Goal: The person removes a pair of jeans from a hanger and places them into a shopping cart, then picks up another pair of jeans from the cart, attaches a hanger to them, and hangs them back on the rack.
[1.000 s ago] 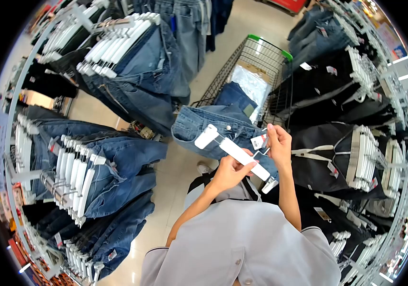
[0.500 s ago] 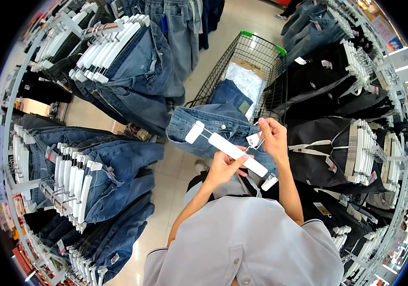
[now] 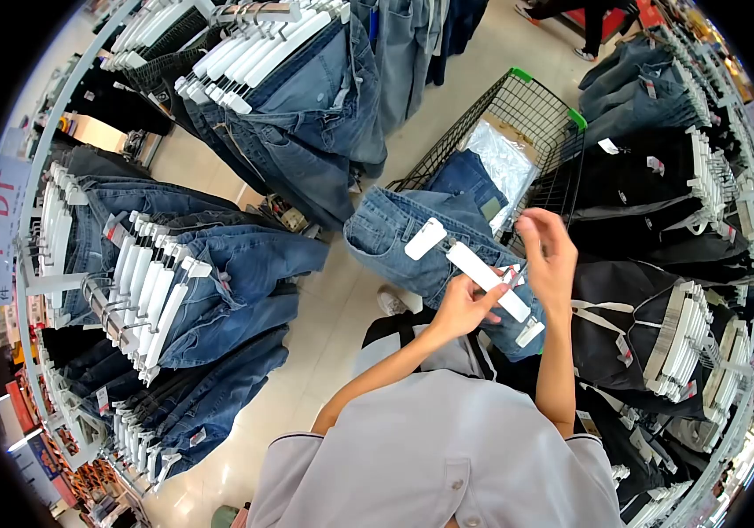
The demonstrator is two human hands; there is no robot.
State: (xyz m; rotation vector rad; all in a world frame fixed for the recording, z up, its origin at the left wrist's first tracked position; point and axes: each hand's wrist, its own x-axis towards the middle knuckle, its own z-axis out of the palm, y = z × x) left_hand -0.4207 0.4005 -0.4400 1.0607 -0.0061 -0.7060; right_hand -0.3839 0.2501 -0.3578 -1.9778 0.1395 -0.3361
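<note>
Both hands hold one item in front of the body; the left hand is clenched around the bar of a white clip hanger, thumb on top, and the right hand closes its fingers at the hanger's middle, where the hook and a small tag sit; which of the two it pinches is too small to tell.

Position of the item: the hanger lies tilted, far clip higher and to the left, near clip lower and to the right; a pair of blue jeans hangs from the clips above the floor, just in front of a wire cart that contains folded denim and a plastic bag.

Recommended handling, as a judgement from this view:
- carry the weight with the left hand at the centre of the bar; a grip nearer one clip would likely let the denim swing;
- use the right hand for fine work only, with fingertips on the hook or tag; a hard pull there could twist the hook in its seat;
- hold the bar closer to level, so that neither clip takes the whole load and the waistband does not slip;
- hold the jeans clear of the cart rim; the wire could snag the fabric.

Surroundings: racks of blue jeans stand to the left; racks of black trousers stand to the right, near the right forearm.
</note>
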